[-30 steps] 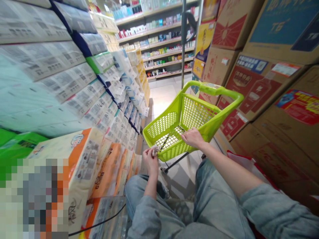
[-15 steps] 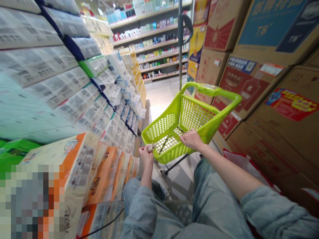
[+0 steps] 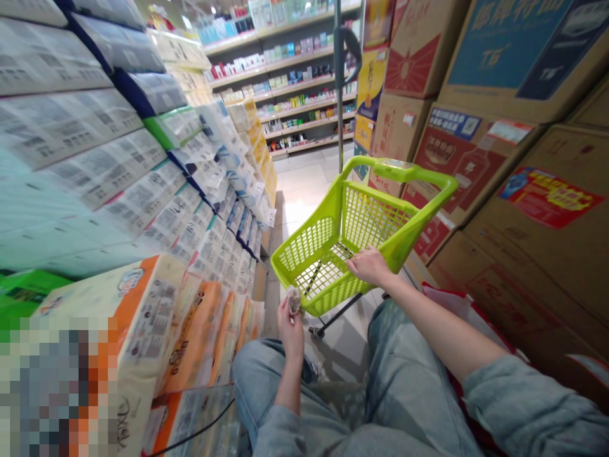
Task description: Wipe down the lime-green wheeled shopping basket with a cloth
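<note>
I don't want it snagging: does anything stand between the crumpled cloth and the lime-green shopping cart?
Nothing visible does: the crumpled cloth in the left hand is at the shopping cart's corner; contact is unclear.

The green cart (image 3: pixel 404 241) lay open above, leaving room to reach down inside (lattice walls (image 3: pixel 304 244) barred its sides), though the right hand (image 3: pixel 368 266) blocked part of the near rim (image 3: pixel 328 292), the left hand (image 3: pixel 291 320) crowded one corner, and stacked packs (image 3: pixel 128 184) and cartons (image 3: pixel 480 171) flanked the floor (image 3: pixel 304 168).

At mid-frame you have two hands (image 3: pixel 370 266), one crumpled wad (image 3: pixel 294 299) and one lime cart (image 3: pixel 397 251), with one pole (image 3: pixel 339 108) at upper centre and two denim legs (image 3: pixel 404 368) at bottom.
</note>
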Demonstrator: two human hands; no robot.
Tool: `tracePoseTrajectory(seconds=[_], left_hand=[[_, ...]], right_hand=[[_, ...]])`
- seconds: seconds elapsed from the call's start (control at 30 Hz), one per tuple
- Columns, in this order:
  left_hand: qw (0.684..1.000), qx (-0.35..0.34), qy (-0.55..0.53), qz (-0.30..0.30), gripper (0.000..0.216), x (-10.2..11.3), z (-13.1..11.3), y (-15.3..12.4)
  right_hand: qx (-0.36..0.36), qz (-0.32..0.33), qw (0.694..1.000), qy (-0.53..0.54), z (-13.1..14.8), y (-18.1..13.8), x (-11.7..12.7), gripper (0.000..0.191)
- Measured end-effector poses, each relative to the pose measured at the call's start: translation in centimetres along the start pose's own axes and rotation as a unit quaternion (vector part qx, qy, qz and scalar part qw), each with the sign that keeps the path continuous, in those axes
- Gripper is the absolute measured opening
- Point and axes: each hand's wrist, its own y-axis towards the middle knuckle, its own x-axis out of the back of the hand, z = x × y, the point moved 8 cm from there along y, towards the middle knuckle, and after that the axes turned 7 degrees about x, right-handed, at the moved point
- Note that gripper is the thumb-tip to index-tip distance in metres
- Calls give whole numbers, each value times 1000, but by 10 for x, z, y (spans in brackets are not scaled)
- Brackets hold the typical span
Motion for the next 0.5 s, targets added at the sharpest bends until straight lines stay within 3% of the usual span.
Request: tracePoseTrajectory(seconds=[0.17,0.27,0.37,0.5], left_hand=[[998,-63,31,6,47,-3,-15,-28],[998,-62,31,4,43,-6,-14,-40],[1000,5,0,-19,31,-3,1,-38],[988,134,-48,-68,32,2,27,-23]], right_hand=[[4,-6,1000,-1,3,1,2,52],[7,-7,1000,-2,5,2,2,53],[8,-8,1000,-2,5,2,1,54],[7,-9,1000,-1,7,3,0,54]])
